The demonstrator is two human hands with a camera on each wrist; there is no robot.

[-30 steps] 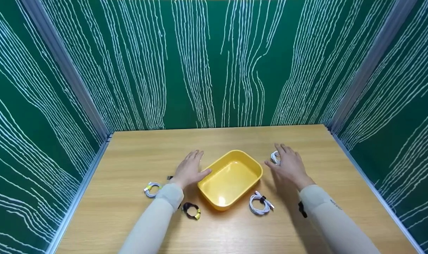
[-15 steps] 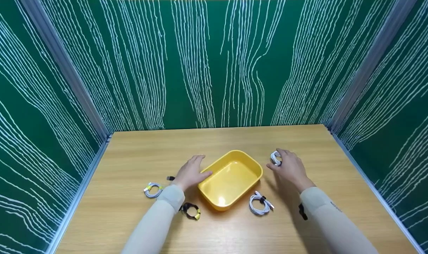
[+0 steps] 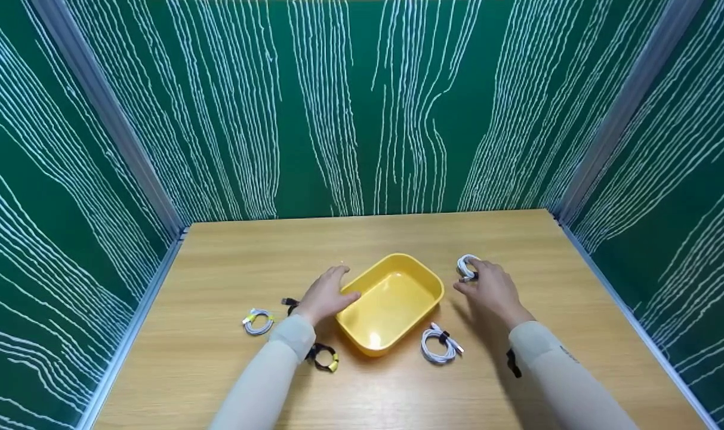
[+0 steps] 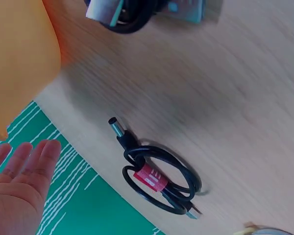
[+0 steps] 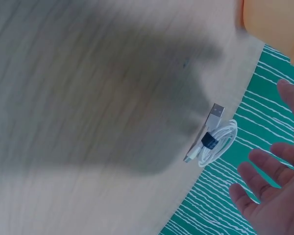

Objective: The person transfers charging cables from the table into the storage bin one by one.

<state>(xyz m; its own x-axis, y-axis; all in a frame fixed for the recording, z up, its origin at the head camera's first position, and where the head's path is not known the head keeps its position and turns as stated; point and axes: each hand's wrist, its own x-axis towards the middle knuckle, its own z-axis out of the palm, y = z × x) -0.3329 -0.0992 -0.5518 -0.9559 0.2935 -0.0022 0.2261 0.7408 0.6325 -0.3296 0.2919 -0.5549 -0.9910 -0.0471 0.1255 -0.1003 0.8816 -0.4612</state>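
Flanking hands, head view: two; left hand (image 3: 324, 297) and right hand (image 3: 492, 291), fingers loosely extended; left thumb by the rim of the yellow tub (image 3: 391, 301), contact unclear
Tub: one; glossy, rounded-rectangular, between both hands on the wood-grain table (image 3: 362, 397)
Coiled cables: five; far white coil (image 3: 462, 267) beside the right fingertips; near white coil (image 3: 440, 359); grey coil (image 3: 257, 332); yellow-tied black coil (image 3: 318, 361); partly hidden black coil (image 3: 289, 301)
Left wrist view: glossy black loops, red band (image 4: 151, 177)
Right wrist view: far white coil, black tie (image 5: 209, 140), metal-tipped plugs
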